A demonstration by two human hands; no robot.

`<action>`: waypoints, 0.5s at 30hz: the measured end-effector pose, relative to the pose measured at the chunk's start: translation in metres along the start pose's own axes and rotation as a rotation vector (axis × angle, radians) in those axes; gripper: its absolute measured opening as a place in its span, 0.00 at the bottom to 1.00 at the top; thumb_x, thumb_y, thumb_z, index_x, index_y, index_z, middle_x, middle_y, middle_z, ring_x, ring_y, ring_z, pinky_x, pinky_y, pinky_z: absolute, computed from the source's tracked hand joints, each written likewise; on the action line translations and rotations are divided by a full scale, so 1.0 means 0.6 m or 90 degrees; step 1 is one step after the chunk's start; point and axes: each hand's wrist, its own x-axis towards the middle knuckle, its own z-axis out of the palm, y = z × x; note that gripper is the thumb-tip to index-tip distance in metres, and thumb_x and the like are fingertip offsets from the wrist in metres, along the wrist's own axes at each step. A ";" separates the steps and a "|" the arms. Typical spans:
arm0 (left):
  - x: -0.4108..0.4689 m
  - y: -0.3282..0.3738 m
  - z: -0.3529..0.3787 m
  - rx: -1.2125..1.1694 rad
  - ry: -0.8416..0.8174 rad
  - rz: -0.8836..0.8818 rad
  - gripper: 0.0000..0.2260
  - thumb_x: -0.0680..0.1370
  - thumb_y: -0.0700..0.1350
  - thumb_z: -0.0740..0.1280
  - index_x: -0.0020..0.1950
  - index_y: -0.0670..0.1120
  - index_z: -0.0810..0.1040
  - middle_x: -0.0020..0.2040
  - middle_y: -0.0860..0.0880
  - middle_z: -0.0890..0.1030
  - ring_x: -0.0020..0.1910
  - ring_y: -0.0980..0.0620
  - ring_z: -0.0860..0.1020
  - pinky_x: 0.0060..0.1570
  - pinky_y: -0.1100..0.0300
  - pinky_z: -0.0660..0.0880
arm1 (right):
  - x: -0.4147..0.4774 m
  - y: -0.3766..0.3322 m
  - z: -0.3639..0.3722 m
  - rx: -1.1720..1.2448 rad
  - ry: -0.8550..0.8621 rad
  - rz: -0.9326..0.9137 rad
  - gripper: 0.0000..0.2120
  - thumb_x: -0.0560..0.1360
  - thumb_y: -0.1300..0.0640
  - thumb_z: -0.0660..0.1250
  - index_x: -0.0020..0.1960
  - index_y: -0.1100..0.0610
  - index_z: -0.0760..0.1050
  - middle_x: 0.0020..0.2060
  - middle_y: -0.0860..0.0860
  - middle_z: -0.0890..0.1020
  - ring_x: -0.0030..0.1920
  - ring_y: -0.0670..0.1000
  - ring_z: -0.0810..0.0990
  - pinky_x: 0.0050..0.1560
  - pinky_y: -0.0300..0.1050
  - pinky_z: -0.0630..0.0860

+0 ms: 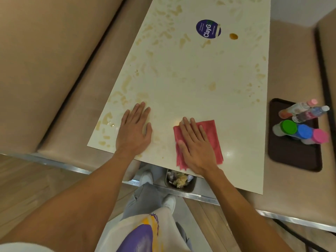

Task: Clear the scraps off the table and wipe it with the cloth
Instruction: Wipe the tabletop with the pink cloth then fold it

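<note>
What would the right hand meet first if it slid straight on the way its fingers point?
No object, it seems: the right hand, flat on the pink cloth, points up the table, leftward, over yellowish smears only. The round sticker sits right of that line.

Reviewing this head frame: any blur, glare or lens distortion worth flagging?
Head view: the wide-angle lens skews the table edges. The tray and bottles at the right edge look smeared. Small glare spots sit on the tabletop beside the cloth. The left hand and right hand are reasonably sharp. Lighting is even, with only faint shadows.
</note>
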 end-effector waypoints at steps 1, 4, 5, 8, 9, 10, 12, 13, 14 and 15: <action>0.000 0.000 0.000 0.000 -0.001 0.002 0.27 0.86 0.52 0.54 0.85 0.48 0.59 0.86 0.51 0.54 0.85 0.54 0.48 0.83 0.47 0.49 | 0.002 -0.004 0.002 -0.011 0.005 0.017 0.28 0.88 0.46 0.46 0.85 0.51 0.42 0.84 0.47 0.42 0.83 0.50 0.38 0.83 0.58 0.46; 0.000 -0.001 0.001 -0.002 -0.008 0.004 0.27 0.85 0.52 0.53 0.85 0.48 0.57 0.86 0.51 0.52 0.85 0.55 0.47 0.83 0.46 0.48 | 0.004 -0.017 0.014 -0.041 0.028 0.067 0.27 0.88 0.47 0.44 0.85 0.51 0.44 0.84 0.48 0.42 0.83 0.50 0.38 0.83 0.59 0.48; 0.000 -0.001 0.001 -0.003 -0.009 0.004 0.27 0.85 0.52 0.53 0.85 0.49 0.57 0.86 0.51 0.52 0.85 0.55 0.46 0.83 0.46 0.48 | 0.008 -0.024 0.018 -0.037 0.039 0.101 0.27 0.88 0.47 0.44 0.85 0.51 0.44 0.84 0.48 0.43 0.84 0.51 0.38 0.83 0.60 0.48; 0.000 -0.001 0.002 -0.010 -0.007 0.007 0.28 0.85 0.52 0.53 0.85 0.48 0.57 0.86 0.51 0.52 0.85 0.54 0.46 0.83 0.46 0.48 | 0.039 -0.068 0.027 -0.005 0.081 0.258 0.27 0.88 0.46 0.42 0.85 0.50 0.44 0.85 0.49 0.43 0.83 0.53 0.37 0.82 0.61 0.45; 0.001 -0.001 0.002 -0.008 -0.010 0.008 0.28 0.85 0.52 0.52 0.85 0.48 0.56 0.86 0.51 0.52 0.85 0.54 0.46 0.83 0.46 0.48 | 0.050 -0.087 0.030 0.005 0.088 0.291 0.28 0.88 0.46 0.42 0.85 0.50 0.44 0.85 0.50 0.43 0.83 0.54 0.37 0.82 0.62 0.43; 0.001 -0.001 0.003 -0.007 -0.012 0.009 0.28 0.85 0.52 0.52 0.86 0.48 0.56 0.86 0.50 0.52 0.85 0.54 0.46 0.83 0.46 0.48 | 0.056 -0.105 0.033 0.008 0.089 0.294 0.28 0.87 0.46 0.42 0.85 0.50 0.44 0.85 0.51 0.43 0.83 0.55 0.37 0.82 0.62 0.42; 0.002 -0.002 0.002 -0.010 -0.013 0.013 0.28 0.85 0.52 0.52 0.86 0.48 0.56 0.86 0.50 0.52 0.85 0.54 0.46 0.83 0.45 0.47 | 0.046 -0.124 0.036 -0.009 0.064 0.203 0.28 0.87 0.45 0.43 0.85 0.51 0.44 0.85 0.51 0.43 0.83 0.55 0.37 0.82 0.62 0.43; 0.001 -0.003 0.001 -0.014 -0.015 0.016 0.28 0.85 0.52 0.51 0.85 0.47 0.56 0.86 0.49 0.52 0.85 0.53 0.47 0.83 0.45 0.47 | 0.029 -0.121 0.036 -0.023 0.048 0.132 0.28 0.88 0.44 0.44 0.85 0.50 0.44 0.85 0.50 0.43 0.84 0.54 0.37 0.82 0.62 0.44; -0.001 -0.003 0.001 -0.021 -0.014 0.020 0.28 0.85 0.52 0.51 0.85 0.47 0.57 0.86 0.49 0.53 0.85 0.53 0.47 0.83 0.45 0.47 | 0.011 -0.110 0.034 -0.034 0.036 0.076 0.28 0.88 0.44 0.45 0.85 0.49 0.44 0.85 0.49 0.43 0.84 0.53 0.38 0.82 0.62 0.46; 0.000 -0.005 0.000 -0.030 -0.012 0.024 0.28 0.85 0.51 0.51 0.85 0.47 0.57 0.86 0.49 0.53 0.85 0.53 0.47 0.83 0.44 0.47 | -0.005 -0.095 0.030 -0.040 0.025 0.048 0.28 0.88 0.44 0.46 0.85 0.48 0.44 0.85 0.47 0.43 0.84 0.51 0.38 0.82 0.62 0.47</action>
